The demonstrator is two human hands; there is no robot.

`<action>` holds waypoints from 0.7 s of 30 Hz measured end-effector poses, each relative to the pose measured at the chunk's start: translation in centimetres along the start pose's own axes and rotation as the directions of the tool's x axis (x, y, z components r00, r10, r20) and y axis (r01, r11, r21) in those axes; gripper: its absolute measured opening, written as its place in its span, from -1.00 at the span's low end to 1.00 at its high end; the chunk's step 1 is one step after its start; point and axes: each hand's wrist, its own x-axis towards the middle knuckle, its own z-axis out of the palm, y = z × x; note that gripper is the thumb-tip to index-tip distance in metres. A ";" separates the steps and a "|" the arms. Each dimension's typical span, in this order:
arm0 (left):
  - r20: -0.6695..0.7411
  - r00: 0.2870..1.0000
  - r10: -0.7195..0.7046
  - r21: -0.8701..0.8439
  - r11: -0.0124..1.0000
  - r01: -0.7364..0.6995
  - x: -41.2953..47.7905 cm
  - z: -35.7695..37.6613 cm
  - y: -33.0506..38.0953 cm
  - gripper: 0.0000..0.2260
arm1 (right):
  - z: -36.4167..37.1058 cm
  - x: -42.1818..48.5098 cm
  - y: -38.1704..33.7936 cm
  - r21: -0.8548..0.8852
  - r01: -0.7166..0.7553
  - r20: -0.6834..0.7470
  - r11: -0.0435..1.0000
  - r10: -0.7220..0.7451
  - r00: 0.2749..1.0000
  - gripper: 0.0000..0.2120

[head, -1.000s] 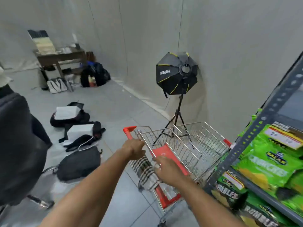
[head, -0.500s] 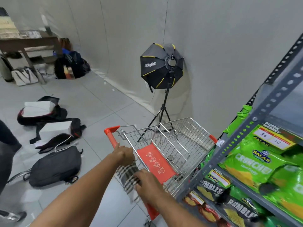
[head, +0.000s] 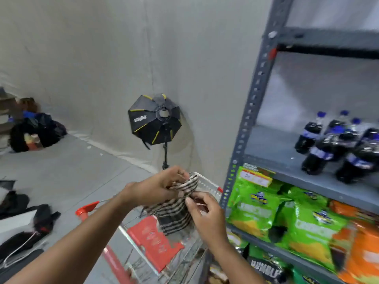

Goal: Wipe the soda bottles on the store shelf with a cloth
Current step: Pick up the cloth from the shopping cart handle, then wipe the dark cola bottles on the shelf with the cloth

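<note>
The shelf (head: 307, 177) carries dark soda bottles (head: 336, 148). The striped cloth (head: 176, 203), earlier draped on the cart (head: 155, 240), is now gripped aloft by left hand (head: 158, 187) and right hand (head: 205, 214).

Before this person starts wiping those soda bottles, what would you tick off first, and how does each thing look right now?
1. Cloth in hand: ok. The left hand and right hand both grip the striped cloth.
2. Cloth ready for wiping: not ok. It hangs bunched between the hands, above the shopping cart.
3. Bottles in sight: ok. The soda bottles stand upright on the grey shelf, caps on.
4. Hands at the bottles: not ok. Both are off to the left of the shelf frame, apart from the bottles.
5. Bottles dusty or clean: cannot tell, the picture is blurred.
</note>
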 end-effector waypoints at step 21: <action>0.091 0.903 0.420 -0.176 0.899 -0.401 20.2 27.9 26.0 -0.84 | -41.6 -2.2 -3.2 -0.411 0.241 -0.492 0.879 -0.437 0.753 -0.89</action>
